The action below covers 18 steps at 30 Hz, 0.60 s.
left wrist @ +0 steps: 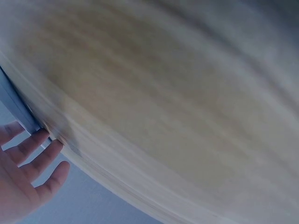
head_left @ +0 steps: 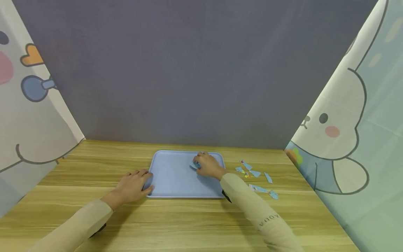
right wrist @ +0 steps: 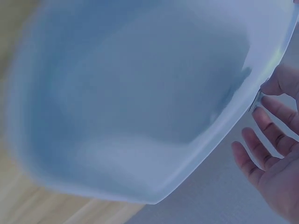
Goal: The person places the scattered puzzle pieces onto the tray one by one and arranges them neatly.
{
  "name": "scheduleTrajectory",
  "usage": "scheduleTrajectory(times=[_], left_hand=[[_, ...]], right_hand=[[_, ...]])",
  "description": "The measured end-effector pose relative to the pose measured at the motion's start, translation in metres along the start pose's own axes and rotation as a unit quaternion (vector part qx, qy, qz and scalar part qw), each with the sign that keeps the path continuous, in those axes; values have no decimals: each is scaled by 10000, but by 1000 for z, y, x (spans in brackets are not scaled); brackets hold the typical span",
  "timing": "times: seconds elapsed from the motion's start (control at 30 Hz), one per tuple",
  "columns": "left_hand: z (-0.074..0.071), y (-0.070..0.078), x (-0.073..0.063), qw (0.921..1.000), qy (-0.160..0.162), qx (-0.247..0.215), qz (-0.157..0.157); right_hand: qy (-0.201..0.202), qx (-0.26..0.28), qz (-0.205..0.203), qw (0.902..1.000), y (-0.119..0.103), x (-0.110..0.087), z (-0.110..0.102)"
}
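A shallow light-blue tray (head_left: 176, 178) lies on the wooden table. Over its right half, my right hand (head_left: 209, 166) pinches a small light-blue paper piece (head_left: 194, 165) between thumb and index finger. In the right wrist view that paper piece (right wrist: 255, 100) appears nearly edge-on, with the other fingers of the hand (right wrist: 275, 149) spread away from it. My left hand (head_left: 132, 183) rests at the tray's left rim, fingertips touching the edge. Loosely extended fingers of the left hand (left wrist: 23, 172) show at the tray's edge (left wrist: 18, 109) in the left wrist view.
Right of the tray, several torn light-blue paper scraps (head_left: 255, 173) with small coloured prints are scattered on the table (head_left: 176, 224). A dark grey panel (head_left: 195, 77) stands behind the table. Cartoon-printed sheets (head_left: 343, 140) hang at both sides.
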State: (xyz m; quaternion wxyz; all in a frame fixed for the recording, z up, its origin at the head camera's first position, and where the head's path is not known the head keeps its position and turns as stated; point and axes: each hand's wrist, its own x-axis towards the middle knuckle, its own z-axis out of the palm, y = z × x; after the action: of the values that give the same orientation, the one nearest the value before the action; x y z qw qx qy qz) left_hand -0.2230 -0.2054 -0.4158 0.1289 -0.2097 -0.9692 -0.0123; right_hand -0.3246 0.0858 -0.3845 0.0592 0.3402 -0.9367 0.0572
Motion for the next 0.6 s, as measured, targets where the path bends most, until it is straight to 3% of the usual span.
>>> scheduleTrajectory(times=[0.3, 0.6], left_hand=[[-1, 0, 1, 10000, -43, -20, -20], [-2, -1, 0, 10000, -89, -8, -11]], right_hand=[[-285, -8, -74, 9996, -12, 20, -3], [-237, -66, -299, 9993, -23, 41, -1]])
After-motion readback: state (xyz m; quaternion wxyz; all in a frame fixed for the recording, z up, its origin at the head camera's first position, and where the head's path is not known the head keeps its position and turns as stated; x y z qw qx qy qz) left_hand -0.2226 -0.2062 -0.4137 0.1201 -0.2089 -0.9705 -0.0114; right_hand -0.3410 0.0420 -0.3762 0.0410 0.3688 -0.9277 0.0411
